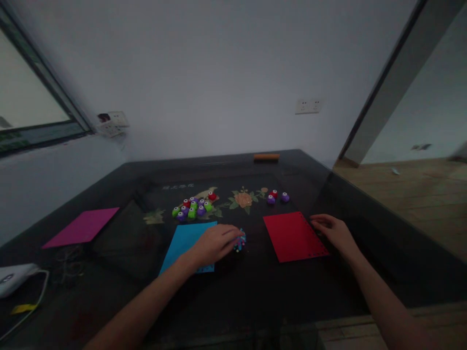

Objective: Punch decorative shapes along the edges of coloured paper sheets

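My left hand [219,243] reaches over the right edge of a blue sheet [186,238], its fingertips touching a small cluster of multicoloured pieces [240,241] on the dark table [248,296]. The fingers are bent together around the cluster's left side. My right hand [332,232] is beside the right edge of a red sheet [294,236], fingers curled with thumb and fingertips near each other; whether something small is between them is too dim to tell. Small dark marks line the red sheet's right and lower edges.
Several green, purple and red eyed figures [192,208] stand behind the blue sheet. Purple figures [285,197] and a red one [274,194] stand behind the red sheet. A magenta sheet [83,227], white device [16,278] and cable lie left; a brown roll [266,157] lies at the back.
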### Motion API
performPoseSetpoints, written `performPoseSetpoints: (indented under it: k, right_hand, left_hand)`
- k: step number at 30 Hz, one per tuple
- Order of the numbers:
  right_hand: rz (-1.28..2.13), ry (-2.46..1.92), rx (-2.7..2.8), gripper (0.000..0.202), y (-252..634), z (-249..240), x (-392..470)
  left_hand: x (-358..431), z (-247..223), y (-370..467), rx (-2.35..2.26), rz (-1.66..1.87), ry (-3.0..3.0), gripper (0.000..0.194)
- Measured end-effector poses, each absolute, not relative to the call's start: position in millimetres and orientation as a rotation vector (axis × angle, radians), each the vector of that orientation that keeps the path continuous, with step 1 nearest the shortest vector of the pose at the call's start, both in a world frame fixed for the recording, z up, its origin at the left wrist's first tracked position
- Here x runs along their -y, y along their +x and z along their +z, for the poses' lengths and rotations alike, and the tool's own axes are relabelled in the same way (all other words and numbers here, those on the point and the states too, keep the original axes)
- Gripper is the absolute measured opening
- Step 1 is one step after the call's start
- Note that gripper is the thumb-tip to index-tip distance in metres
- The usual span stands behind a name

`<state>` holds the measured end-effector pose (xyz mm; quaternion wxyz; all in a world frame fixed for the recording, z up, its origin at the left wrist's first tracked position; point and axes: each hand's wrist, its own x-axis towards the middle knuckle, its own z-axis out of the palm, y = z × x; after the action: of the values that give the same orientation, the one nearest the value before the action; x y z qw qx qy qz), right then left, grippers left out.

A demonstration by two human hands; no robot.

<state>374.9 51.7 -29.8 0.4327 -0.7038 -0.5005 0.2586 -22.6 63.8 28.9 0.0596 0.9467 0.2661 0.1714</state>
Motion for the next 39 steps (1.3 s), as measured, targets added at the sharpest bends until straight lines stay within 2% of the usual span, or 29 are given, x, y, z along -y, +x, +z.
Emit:
performPoseSetpoints:
  k: [6, 11, 18, 25, 30, 33, 36, 39]
  right_hand:
    - [0.56, -1.824, 1.249, 0.038, 379, -29, -55]
    - [0.316, -1.796, 1.416, 0.031, 356, -5, -57]
    - [0.436, -1.476, 1.784, 0.021, 238, 30, -72]
    - [0.41, -1.386, 2.293, 0.025, 126, 10, -97]
    - [0.336, -1.357, 2.408, 0.042, 97, -2, -107]
    - [0.198, -1.374, 2.502, 0.053, 93, -5, -104]
    - [0.093, -1.402, 2.552, 0.055, 92, -6, -100]
    - [0.06, -1.422, 2.564, 0.055, 90, -5, -97]
  left_hand:
    - [-102, 5, -124, -1.429, 0.89, 2.617, 0.025]
    - [-109, 10, -148, -1.477, 0.979, 2.562, 0.026]
    - [-109, 8, -142, -1.41, 0.693, 2.63, 0.024]
    - [-111, -4, -141, -1.34, 0.588, 2.621, 0.024]
    - [-110, -7, -138, -1.292, 0.55, 2.61, 0.029]
    - [-111, -10, -136, -1.281, 0.529, 2.601, 0.041]
    - [-111, -14, -135, -1.289, 0.488, 2.62, 0.053]
    - [-113, -17, -135, -1.31, 0.466, 2.63, 0.056]
